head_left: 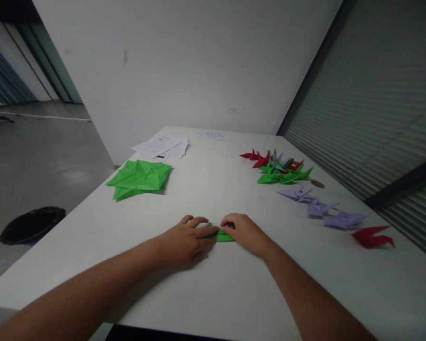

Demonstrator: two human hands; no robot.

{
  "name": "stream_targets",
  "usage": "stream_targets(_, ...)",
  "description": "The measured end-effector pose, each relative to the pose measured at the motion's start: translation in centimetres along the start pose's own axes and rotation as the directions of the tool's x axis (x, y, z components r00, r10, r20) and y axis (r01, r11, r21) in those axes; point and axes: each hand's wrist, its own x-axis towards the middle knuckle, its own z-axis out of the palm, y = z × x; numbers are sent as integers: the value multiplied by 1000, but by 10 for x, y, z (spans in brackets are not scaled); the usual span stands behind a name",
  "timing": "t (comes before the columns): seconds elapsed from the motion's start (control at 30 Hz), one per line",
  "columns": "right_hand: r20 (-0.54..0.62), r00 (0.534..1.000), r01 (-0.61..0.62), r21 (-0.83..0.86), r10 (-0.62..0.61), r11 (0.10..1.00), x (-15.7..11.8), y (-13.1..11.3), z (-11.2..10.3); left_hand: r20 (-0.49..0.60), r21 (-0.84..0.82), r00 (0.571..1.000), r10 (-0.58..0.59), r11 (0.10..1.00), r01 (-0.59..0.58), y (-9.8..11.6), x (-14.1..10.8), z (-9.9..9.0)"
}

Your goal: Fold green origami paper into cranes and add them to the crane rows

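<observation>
Head view: the small green folded paper (223, 235) lies flat on the white surface (213, 284), its long axis running left to right, directly between the two hands. The left hand (186, 240) presses its fingertips on the paper's left end; the right hand (244, 230) pins the right end, so both hands meet on it, equally near. Beyond the paper to the left sits a stack of green sheets (139, 177), with white printed pages (162, 147) farther back. Beyond it to the right, folded cranes (280, 168) cluster, and lilac cranes (319, 206) and a red crane (372, 237) trail nearer. A black bin (31, 224) stands on the floor, left of the surface.
</observation>
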Motion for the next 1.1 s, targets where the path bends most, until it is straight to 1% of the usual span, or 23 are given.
stream_targets(0.1,22,994,-107,36,106,994,-3,-3,1,-1,53,999,-49,997,49,1,1,1)
stream_targets(0.2,27,989,-147,27,146,989,-6,-6,2,-4,82,996,-94,992,94,3,2,2)
stream_targets(0.27,5,992,-126,-15,126,992,-8,-8,4,5,96,993,-117,989,116,4,3,3)
stream_targets(0.4,-60,998,-30,-139,22,990,-12,-14,6,21,98,992,-123,988,121,4,6,4)
stream_targets(0.5,-57,998,-33,-129,26,991,-13,-18,6,19,82,993,-113,991,111,3,7,4)
stream_targets(0.63,-60,992,-114,-22,112,993,-13,-20,5,10,70,994,-105,992,104,1,7,5)
stream_targets(0.7,-61,984,-167,40,169,985,-13,-19,5,1,57,995,-102,993,102,-1,6,5)
stream_targets(0.77,-52,979,-192,105,198,976,-12,-17,6,-12,24,996,-93,995,93,-3,6,4)
stream_targets(0.83,-41,980,-180,220,194,959,-11,-14,8,-35,-29,996,-78,997,77,-5,6,3)
stream_targets(0.9,-33,983,-150,401,178,904,-9,-12,11,-88,-105,992,-94,991,85,-7,6,2)
stream_targets(0.93,-41,984,-132,495,175,859,-9,-12,13,-136,-163,981,-138,980,115,-7,6,2)
stream_targets(0.97,-60,982,-112,577,179,809,-7,-13,14,-194,-245,957,-214,956,164,-7,7,2)
stream_targets(1.0,-91,978,-86,643,187,761,-6,-14,16,-247,-354,914,-321,908,223,-7,7,3)
stream_targets(1.03,-130,972,-54,690,196,722,-5,-16,18,-276,-486,854,-442,830,273,-7,8,4)
stream_targets(1.07,-172,963,-20,721,207,692,-4,-19,20,-271,-628,784,-559,720,295,-7,10,5)
stream_targets(1.1,-212,953,14,741,214,671,-3,-21,21,-225,-761,723,-653,581,287,-6,12,6)
